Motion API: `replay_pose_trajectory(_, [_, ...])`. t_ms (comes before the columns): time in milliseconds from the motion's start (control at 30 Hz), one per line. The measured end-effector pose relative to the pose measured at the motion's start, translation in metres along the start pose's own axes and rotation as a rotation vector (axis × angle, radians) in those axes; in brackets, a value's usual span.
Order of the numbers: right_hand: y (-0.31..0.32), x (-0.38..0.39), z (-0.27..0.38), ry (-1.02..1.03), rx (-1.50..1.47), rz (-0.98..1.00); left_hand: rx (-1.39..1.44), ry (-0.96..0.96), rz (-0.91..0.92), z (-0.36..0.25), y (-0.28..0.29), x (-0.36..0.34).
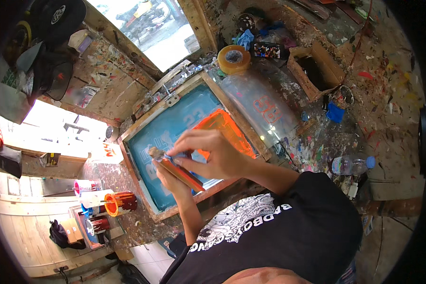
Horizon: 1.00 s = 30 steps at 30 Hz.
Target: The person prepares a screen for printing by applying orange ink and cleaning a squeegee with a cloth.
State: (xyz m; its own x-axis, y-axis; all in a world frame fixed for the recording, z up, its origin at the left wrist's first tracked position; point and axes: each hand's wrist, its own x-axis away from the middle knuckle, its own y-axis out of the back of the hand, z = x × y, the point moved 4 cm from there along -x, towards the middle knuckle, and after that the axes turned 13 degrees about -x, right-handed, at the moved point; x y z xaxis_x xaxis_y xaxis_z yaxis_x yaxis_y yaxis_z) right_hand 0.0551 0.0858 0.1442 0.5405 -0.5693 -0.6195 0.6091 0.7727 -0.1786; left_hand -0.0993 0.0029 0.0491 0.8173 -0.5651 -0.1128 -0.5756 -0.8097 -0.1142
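A wooden-framed printing screen [146,150] with teal mesh lies on the bench before me, its right part coated with bright orange ink [239,135]. Over it, my left hand [171,182] is wrapped round a squeegee [187,176], a wooden bar with orange ink along it, tilted down to the right. My right hand [208,149] is closed at the squeegee's upper part. Its fingers pinch a small bluish thing there, partly hidden, which I cannot make out. A metal hinge clamp [173,100] joins the screen's far edge.
Right of the screen lies a clear plastic sheet [265,109]. Beyond are a tape roll [234,57], a phone [267,50] and an open cardboard box [337,75]. A plastic bottle [352,165] lies at the right. Ink tubs, one orange [120,203], stand at the left.
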Motion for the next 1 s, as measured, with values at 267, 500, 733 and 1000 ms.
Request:
replay_pose_trajectory(267, [-0.015,0.033,-0.023,-0.061,-0.002,0.052,-0.039,0.031,0.033,-0.017,0.018,-0.023])
replay_pose_trajectory(500, [-0.006,0.02,-0.014,-0.021,0.02,-0.037,-0.088,0.055,-0.174,-0.003,-0.006,0.004])
replay_pose_trajectory(733, [-0.004,0.026,-0.031,-0.058,0.068,-0.039,-0.073,0.017,0.086,0.001,-0.001,-0.016])
replay_pose_trajectory(1000, [-0.002,0.021,-0.02,0.006,0.081,-0.14,-0.043,-0.102,0.164,0.01,-0.004,-0.021])
